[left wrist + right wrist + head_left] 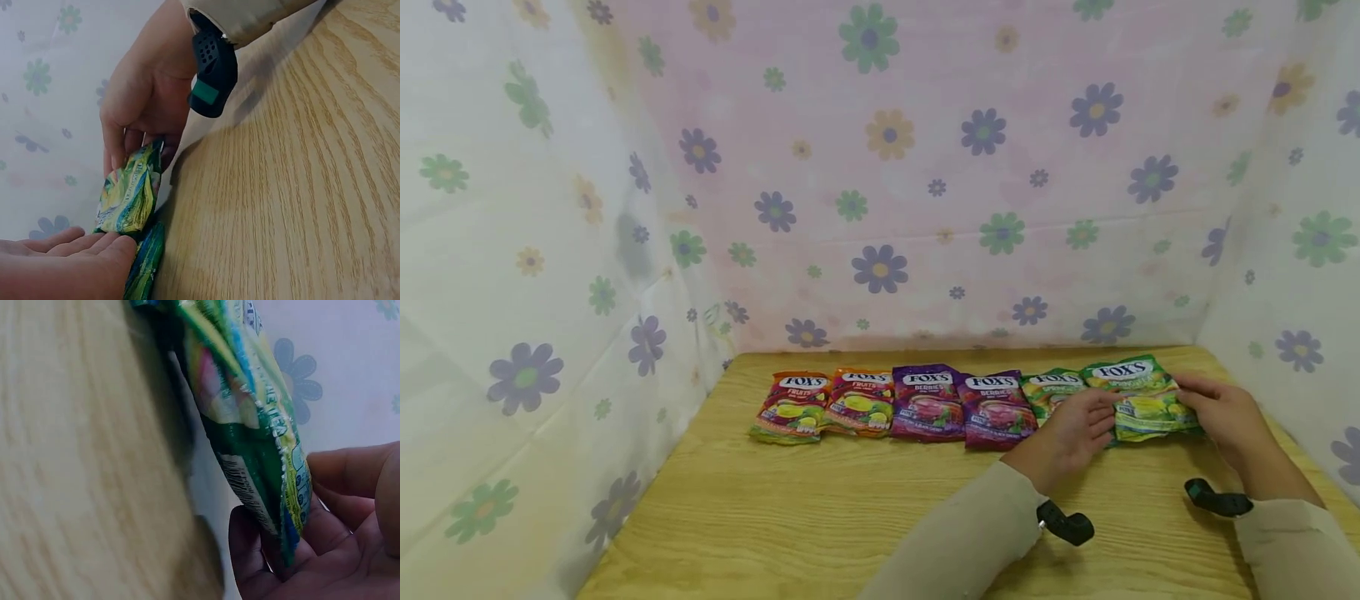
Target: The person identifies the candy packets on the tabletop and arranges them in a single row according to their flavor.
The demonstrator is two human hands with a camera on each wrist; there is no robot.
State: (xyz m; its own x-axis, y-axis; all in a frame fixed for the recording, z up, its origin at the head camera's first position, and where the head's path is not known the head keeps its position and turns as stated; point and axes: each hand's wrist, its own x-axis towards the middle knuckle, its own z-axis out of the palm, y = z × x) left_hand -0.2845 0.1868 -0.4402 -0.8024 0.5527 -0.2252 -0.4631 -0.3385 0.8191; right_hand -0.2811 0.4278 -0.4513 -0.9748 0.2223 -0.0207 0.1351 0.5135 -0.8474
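Observation:
At the right end of a row of candy bags, my right hand [1225,421] grips the right edge of a green FOX'S candy bag [1138,408]. In the right wrist view that bag [250,431] is tilted, its near edge between thumb and fingers. My left hand [1071,437] touches the left edge of the same bag with fairly straight fingers. In the left wrist view the left hand [81,259] lies along the bag's end. A second green candy bag [1047,385] lies just left of it, partly hidden behind the left hand.
Two purple berries bags, the left one [927,408] and the right one [997,414], lie left of the green ones. Two red-orange fruits bags, one outer [792,410] and one inner [859,406], are farther left. Flowered cloth [925,208] walls in the wooden table [790,517].

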